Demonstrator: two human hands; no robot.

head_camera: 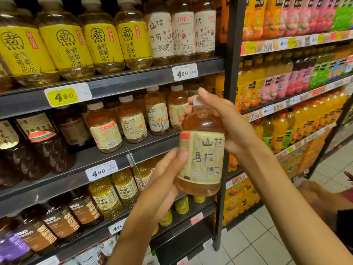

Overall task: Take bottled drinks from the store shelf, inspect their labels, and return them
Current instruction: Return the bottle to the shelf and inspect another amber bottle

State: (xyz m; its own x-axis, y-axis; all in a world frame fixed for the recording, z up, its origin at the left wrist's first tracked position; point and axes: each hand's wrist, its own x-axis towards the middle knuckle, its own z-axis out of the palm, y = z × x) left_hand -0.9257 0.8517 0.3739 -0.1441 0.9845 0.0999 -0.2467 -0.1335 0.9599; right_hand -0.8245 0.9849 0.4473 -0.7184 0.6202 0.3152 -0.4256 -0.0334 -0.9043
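Stocked shelves (114, 81) behind — both hands (left (168, 169), right (219, 121)) hold bottle (202, 152).

Bare forearms, no sleeves, hands (166, 180) ringless

Yellow price tag (63, 96) and white price tags (185, 72) read 4.90; held bottle (201, 152) label says 山楂.
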